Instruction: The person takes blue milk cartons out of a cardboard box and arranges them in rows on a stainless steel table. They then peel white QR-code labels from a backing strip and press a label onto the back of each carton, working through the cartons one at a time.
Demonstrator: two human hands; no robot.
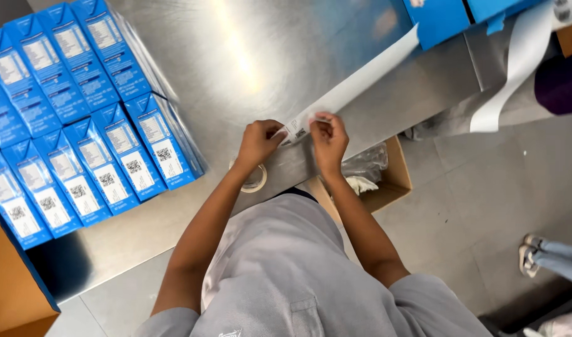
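Note:
My left hand [258,142] and my right hand [329,138] both pinch the near end of a long white label strip [361,78] over the steel table [248,56]. A small printed label [296,129] with a square code sits at the strip's end, between my fingertips. The strip runs up and to the right toward the blue boxes at the top. Just under my left wrist lies a roll of clear tape [256,180] on the table edge.
Several blue cartons [80,125] with white code labels lie in rows at the left. More blue boxes [442,19] sit top right, with a white backing strip [517,62] hanging down. An open cardboard box [386,181] stands on the floor; another person's foot [532,249] is at the right.

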